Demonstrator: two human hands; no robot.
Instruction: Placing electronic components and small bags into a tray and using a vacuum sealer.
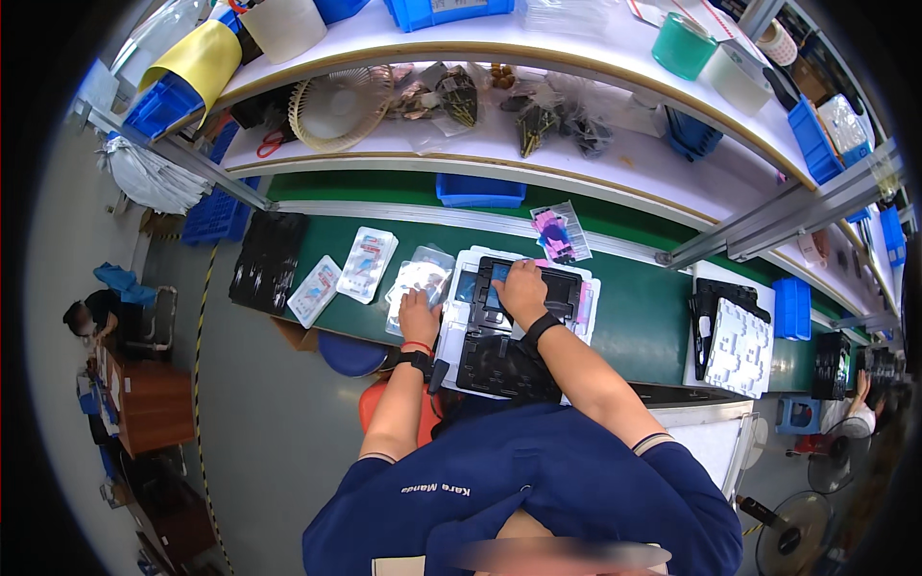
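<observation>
My left hand point(418, 315) lies with its fingers stretched out over the lower edge of a stack of clear plastic packets point(432, 260). Just right of it, a black moulded tray point(504, 365) rests on a white tray point(448, 338) on the bench. My right hand point(524, 293) reaches over the upper part of the black tray, its fingers bent inward. Beside its thumb is a small dark-blue rectangular piece point(494, 294); the fingertips' contact is partly hidden. Two groups of white printed packets, an upper stack point(367, 264) and a lower one point(314, 291), lie to the left.
Pink-and-blue film sheets point(561, 233) lie behind the trays on the green bench point(634, 307). A black wrapped stack point(268, 259) stands at left, white and black trays point(738, 346) at right. Loaded shelves point(384, 163) overhang the back. Another person point(96, 312) sits far left.
</observation>
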